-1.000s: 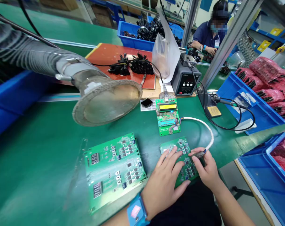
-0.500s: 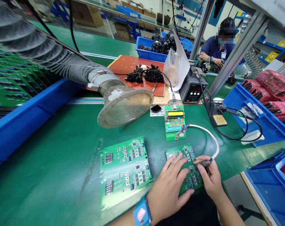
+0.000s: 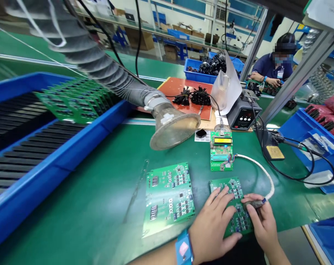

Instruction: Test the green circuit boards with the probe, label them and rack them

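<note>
My left hand [image 3: 215, 222], with a blue band on its wrist, lies with fingers spread over a green circuit board [image 3: 240, 221]. My right hand [image 3: 262, 217] is closed round a dark probe [image 3: 254, 203], its tip at the right part of that board. From the probe a white cable [image 3: 259, 167] curves up to a small programmer board [image 3: 221, 165] with a lit yellow display [image 3: 222, 140]. Left of my hands, another circuit board [image 3: 168, 197] rests on the green bench, showing two digit displays.
A fume extractor hood [image 3: 175, 129] hangs over the bench. At left, a blue rack tray [image 3: 100, 134] holds several upright boards. A soldering station [image 3: 244, 114] and iron [image 3: 296, 143] stand at right, near a blue bin [image 3: 302, 129]. A co-worker [image 3: 277, 66] sits beyond.
The view has swung left, so everything sits further right and more of the rack tray shows. Both hands keep the same pose on the board, probe included.
</note>
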The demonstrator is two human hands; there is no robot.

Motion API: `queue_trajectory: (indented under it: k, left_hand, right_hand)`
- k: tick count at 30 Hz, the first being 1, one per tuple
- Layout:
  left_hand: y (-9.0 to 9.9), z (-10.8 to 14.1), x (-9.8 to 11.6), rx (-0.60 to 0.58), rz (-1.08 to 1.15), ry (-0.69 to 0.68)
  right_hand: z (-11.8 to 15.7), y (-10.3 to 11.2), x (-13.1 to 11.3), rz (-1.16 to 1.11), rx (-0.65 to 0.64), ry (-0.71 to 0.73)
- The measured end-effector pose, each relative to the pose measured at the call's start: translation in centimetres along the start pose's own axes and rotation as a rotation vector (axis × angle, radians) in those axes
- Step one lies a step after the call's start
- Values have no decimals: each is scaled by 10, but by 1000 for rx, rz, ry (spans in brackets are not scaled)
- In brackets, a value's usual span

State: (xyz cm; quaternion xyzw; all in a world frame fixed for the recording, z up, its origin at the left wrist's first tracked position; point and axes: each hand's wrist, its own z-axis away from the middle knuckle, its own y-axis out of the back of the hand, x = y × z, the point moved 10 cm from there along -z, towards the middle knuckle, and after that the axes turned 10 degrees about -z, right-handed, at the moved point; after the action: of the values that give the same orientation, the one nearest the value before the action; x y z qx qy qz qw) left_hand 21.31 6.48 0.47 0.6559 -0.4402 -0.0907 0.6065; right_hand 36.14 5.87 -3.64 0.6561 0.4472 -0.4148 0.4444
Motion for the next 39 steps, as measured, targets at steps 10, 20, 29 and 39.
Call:
queue_trajectory:
  k: [10, 20, 29, 39]
  left_hand:
    - [-4, 5, 2, 1, -33, -12]
    - [-9, 8, 4, 15, -97, -72]
    - [-5, 6, 2, -47, -14, 0]
    - [-1, -27, -15, -244, -342, 65]
  right_hand:
    - [-2, 13, 22, 16, -46, 9]
    - [-4, 17, 25, 50, -71, 15]
    - [-1, 5, 5, -8, 44, -14]
    - [-8, -3, -2, -99, 5, -63]
